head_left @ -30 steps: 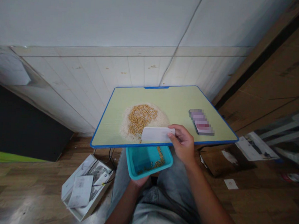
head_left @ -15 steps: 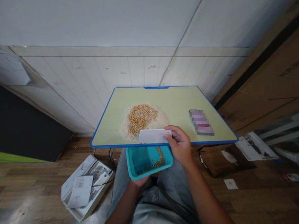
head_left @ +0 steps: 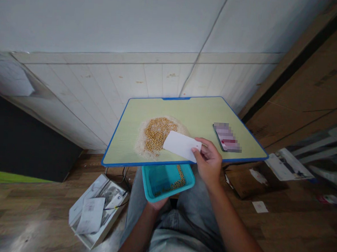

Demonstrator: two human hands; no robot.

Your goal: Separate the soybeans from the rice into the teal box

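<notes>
My right hand (head_left: 209, 162) pinches a white card (head_left: 181, 145) over the near edge of a small green table with a blue rim (head_left: 132, 162). The card lies tilted, its far end over a pile of white rice topped with yellow beans (head_left: 156, 134). Under the table's near edge, my left hand (head_left: 158, 204) holds up a teal plastic tray (head_left: 156, 178) from below; only part of the hand shows. A line of yellow beans (head_left: 179, 179) lies in the tray's right side.
A phone (head_left: 227, 138) lies on the table's right part. An open white box with papers (head_left: 94, 212) sits on the wooden floor at left. Cardboard boxes (head_left: 307, 89) lean at right, papers on the floor beneath. A white panelled wall stands behind.
My right hand has lifted the card from the table's near edge and swung it back over the pile, tilted flatter. The tray and my left hand have stayed put.
</notes>
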